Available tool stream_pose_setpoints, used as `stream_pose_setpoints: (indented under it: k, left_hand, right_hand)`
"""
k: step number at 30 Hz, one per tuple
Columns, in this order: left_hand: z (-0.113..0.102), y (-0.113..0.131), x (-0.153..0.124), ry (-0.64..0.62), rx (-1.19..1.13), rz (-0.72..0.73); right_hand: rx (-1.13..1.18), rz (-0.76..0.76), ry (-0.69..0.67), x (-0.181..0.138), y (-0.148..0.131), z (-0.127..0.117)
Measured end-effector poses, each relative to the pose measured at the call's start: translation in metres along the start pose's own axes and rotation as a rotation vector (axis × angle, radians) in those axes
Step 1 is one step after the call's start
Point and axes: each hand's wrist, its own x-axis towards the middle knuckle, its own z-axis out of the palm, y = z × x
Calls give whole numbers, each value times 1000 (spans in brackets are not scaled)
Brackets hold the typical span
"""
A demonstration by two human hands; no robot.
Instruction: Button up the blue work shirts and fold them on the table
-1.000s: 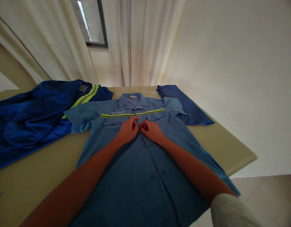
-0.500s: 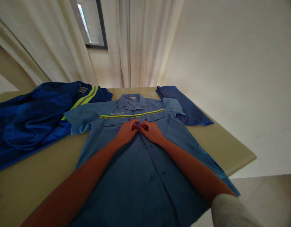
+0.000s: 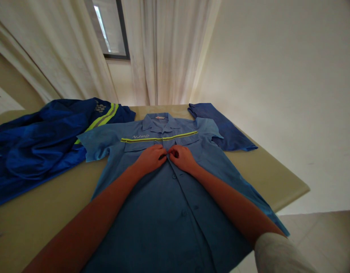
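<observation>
A short-sleeved blue work shirt (image 3: 152,204) lies face up with its collar (image 3: 160,122) at the far end and a yellow reflective stripe (image 3: 180,135) across the chest. At the front placket, just below the stripe, my left hand (image 3: 152,157) and my right hand (image 3: 182,156) meet, fingertips almost touching. Both pinch the shirt's front edges; whether a button is between the fingers is hidden. Below my hands the placket hangs undone, with a button (image 3: 174,176) and another button (image 3: 184,213) showing on one side and buttonholes on the other.
A crumpled bright blue garment (image 3: 44,140) with a yellow-and-grey stripe lies on the left of the tan table (image 3: 277,178). A folded dark blue garment (image 3: 223,129) rests at the back right. Pale curtains (image 3: 175,49) and a white wall (image 3: 283,94) stand behind.
My left hand has turned slightly, its back now more on top and its fingers bent over the placket. My right hand stays nearly in place. The shirt has hardly moved.
</observation>
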Motion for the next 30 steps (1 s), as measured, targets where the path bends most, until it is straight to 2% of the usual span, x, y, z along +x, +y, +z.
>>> stream_pose_setpoints:
  k: [4,9,12,20,25,30]
  left_hand:
    - [-1,-5,-3,-20,1,79]
    - [5,4,-3,19,134,-3]
    - [4,10,-1,2,173,-1]
    - [-11,12,-2,-35,-16,7]
    - [-8,10,-4,36,-48,-65]
    - [-5,7,-1,-9,-47,-110]
  right_hand:
    - [16,-1,-19,0,0,0]
    - [7,4,-20,1,-1,-2]
    - [-24,12,-24,1,-3,-3]
    - [-84,-7,-17,-2,-6,-2]
    - [-91,2,-6,-2,-5,-1]
    - [-53,5,-2,-1,-6,-3]
